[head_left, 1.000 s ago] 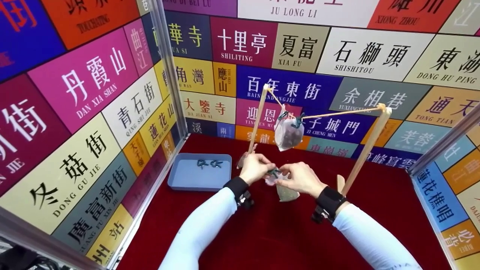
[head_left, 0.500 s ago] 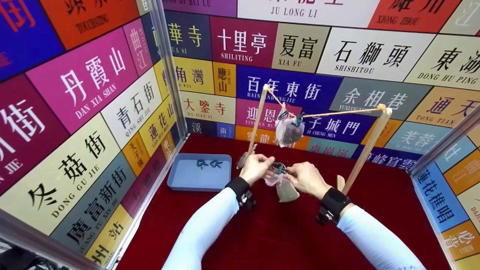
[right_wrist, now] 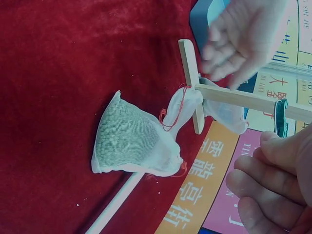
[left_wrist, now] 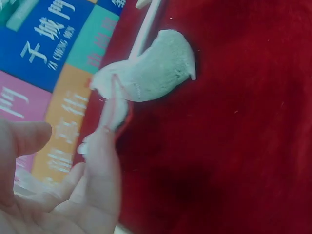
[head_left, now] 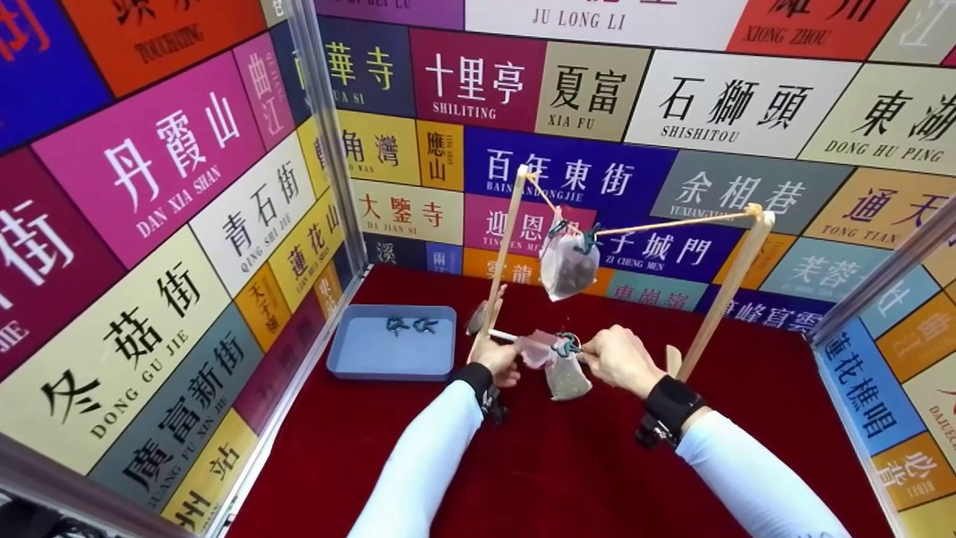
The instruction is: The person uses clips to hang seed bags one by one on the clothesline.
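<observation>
A white mesh drawstring pouch [head_left: 566, 377] with a red cord and dark green filling lies on red cloth. My right hand [head_left: 618, 360] pinches a small green clip [right_wrist: 281, 118] between thumb and fingers; in the head view the clip appears in front of the pouch's top. My left hand [head_left: 496, 360] holds nothing, its fingers relaxed beside the left wooden post; the left wrist view shows its fingers [left_wrist: 105, 170] near the pouch's gathered neck. Another filled pouch [head_left: 569, 265] hangs by green clips from a cord overhead.
A blue tray [head_left: 390, 344] at left holds two green clips [head_left: 411, 325]. Wooden posts at left [head_left: 506, 254] and right [head_left: 722, 299] carry the cord [head_left: 672, 223]. A white rod [right_wrist: 114, 202] lies across the cloth. Printed panels stand behind and at both sides.
My left hand has drawn down and left, away from the green clip it was beside. My right hand keeps the clip, now slightly to the right. The hanging pouch sways a little.
</observation>
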`<action>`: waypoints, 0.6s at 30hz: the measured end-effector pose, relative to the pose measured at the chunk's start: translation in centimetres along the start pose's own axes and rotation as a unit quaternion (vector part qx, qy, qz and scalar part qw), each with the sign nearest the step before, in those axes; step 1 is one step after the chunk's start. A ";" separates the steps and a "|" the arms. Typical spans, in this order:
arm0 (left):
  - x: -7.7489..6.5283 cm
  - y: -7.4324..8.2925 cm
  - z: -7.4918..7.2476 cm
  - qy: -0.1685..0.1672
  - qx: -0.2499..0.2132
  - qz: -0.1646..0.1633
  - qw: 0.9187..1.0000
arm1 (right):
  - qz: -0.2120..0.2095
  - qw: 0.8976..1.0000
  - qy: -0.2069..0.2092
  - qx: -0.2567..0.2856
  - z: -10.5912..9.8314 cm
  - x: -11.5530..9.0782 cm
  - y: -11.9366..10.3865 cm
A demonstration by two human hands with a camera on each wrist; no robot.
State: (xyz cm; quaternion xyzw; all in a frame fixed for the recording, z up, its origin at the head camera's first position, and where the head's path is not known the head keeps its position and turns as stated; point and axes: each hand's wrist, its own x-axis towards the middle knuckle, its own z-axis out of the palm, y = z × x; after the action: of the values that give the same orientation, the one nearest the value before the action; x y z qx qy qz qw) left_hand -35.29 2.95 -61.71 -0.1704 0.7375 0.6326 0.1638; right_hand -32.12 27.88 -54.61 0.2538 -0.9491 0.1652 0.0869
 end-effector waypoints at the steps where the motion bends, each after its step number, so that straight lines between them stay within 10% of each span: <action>1: 0.1 -0.4 0.3 -0.003 -0.004 -0.009 1.000 | 0.003 1.000 -0.003 0.001 0.0 -0.1 0.1; 7: 0.1 -2.0 2.6 -0.027 -0.030 -0.052 0.998 | 0.007 1.000 -0.011 -0.004 0.1 -0.4 0.3; 18: 2.1 -2.3 6.0 0.077 0.082 0.035 0.993 | -0.021 0.999 -0.035 -0.035 -1.1 -0.8 1.0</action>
State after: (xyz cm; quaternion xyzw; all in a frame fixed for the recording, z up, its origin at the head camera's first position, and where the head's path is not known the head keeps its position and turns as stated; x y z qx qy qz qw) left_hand -35.96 8.44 -65.61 -0.1783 0.8030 0.5602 0.0977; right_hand -31.88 29.48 -54.08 0.2760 -0.9512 0.1208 0.0662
